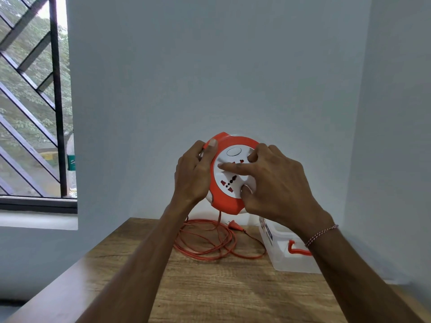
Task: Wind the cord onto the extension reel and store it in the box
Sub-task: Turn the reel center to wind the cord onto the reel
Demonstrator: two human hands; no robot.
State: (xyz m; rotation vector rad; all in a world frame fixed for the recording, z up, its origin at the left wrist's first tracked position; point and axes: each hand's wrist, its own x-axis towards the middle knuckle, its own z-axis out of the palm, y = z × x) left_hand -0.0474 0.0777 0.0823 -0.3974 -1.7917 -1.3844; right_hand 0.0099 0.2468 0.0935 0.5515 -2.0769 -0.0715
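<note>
the long wooden counter (210, 287) runs away from the viewer to the pale wall, and everything the task needs sits at its far end. on its right side stands the clear plastic storage box with a red handle (283, 252), partly hidden behind the right forearm; its lid state cannot be made out. just left of the box, a loose heap of thin orange cord (205, 238) lies in overlapping loops on the counter, with its orange two-pin plug (234, 226) at the far edge of the heap, near the box.

held up in the air above that heap, face tilted toward the viewer, is the round orange-and-white extension reel (229, 173). one strand of cord drops straight down from the reel's lower rim into the loops, so the slack lies directly below the hands, and winding has to draw it upward.

the left hand (193, 173) grips the reel's left rim, thumb curled over the orange edge. the right hand (275, 183) lies across the white socket face, fingers spread and bent, index fingertip pressed near the centre and thumb near the lower edge; it looks set to turn the face. most of the cord appears unwound, and the box is nearest the right hand.
</note>
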